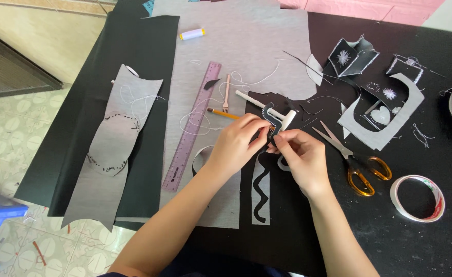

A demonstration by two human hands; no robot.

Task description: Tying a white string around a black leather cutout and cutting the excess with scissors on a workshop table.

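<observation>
Both hands meet over the middle of the black table. The left hand and right hand each pinch a small curved black fabric piece between closed fingertips, just near a white-handled tool. Orange-handled scissors lie to the right, a translucent purple ruler to the left, a tape roll near right.
</observation>
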